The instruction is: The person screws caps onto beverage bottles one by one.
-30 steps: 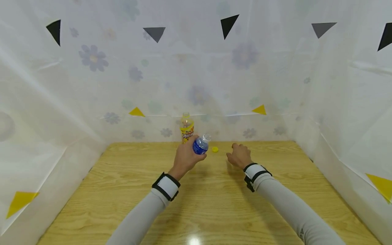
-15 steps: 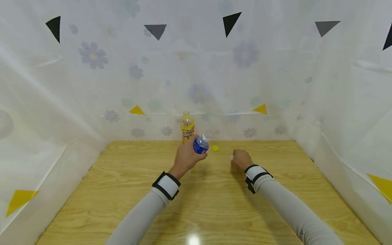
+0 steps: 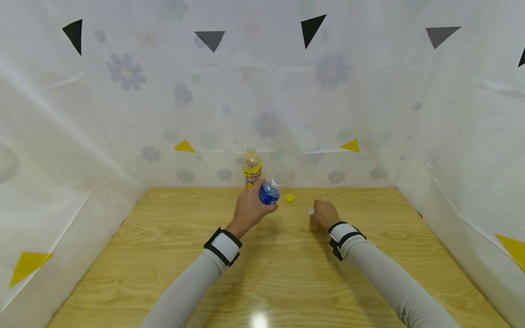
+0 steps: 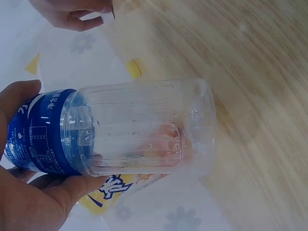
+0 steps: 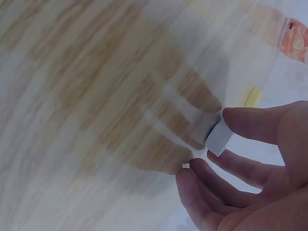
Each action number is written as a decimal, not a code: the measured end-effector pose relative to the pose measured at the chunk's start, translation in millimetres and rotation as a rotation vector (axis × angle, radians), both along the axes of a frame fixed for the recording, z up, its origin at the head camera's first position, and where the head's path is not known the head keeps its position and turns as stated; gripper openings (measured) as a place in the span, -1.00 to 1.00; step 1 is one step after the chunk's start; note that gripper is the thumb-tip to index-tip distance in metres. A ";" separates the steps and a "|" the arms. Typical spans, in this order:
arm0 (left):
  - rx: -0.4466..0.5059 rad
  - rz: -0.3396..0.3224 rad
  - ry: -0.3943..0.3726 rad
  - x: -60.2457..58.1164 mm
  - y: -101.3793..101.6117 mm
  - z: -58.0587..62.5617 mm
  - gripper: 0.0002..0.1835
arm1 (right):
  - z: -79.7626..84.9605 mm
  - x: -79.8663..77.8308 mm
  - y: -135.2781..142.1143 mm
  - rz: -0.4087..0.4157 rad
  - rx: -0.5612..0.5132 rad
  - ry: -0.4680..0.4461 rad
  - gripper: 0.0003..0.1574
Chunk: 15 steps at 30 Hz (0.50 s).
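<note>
My left hand (image 3: 251, 207) grips a clear plastic bottle (image 3: 270, 193) round its blue label. The bottle leans to the right, and its neck looks bare. In the left wrist view the bottle's clear lower part (image 4: 134, 130) holds a few droplets. My right hand (image 3: 324, 214), low over the table to the right, pinches a white bottle cap (image 5: 219, 136) between thumb and fingers. Behind my left hand stands an uncapped bottle with a yellow label (image 3: 252, 171), its lower part hidden by that hand. A yellow cap (image 3: 290, 198) lies on the table between the hands.
The wooden table (image 3: 262, 273) ends at a white flowered sheet (image 3: 262, 91) behind it. Similar sheeting encloses the left and right sides, with black, grey and yellow triangles on it.
My right hand's fingers, spread above the table earlier, have curled in, and the white cap now shows between them. My left hand holds the blue-labelled bottle almost unmoved.
</note>
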<state>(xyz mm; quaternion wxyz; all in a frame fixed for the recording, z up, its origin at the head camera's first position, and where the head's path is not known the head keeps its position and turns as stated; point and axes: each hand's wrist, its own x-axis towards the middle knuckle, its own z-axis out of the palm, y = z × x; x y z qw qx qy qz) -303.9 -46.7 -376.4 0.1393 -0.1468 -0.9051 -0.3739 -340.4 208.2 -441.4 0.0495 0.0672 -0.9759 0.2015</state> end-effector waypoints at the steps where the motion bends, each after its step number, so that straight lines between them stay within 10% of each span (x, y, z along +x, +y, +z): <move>1: 0.003 0.001 -0.001 -0.2 0.2 -0.3 -0.27 | -0.5 0.0 0.4 0.004 -0.006 0.009 -0.89; 11: 0.000 0.014 -0.019 -1.7 0.9 -2.5 -0.26 | 8.5 -0.8 -8.4 0.030 -0.138 0.089 -0.91; 15: -0.010 0.017 -0.025 -3.1 1.5 -3.9 -0.26 | 26.7 3.6 -20.2 0.051 -0.131 0.142 -0.58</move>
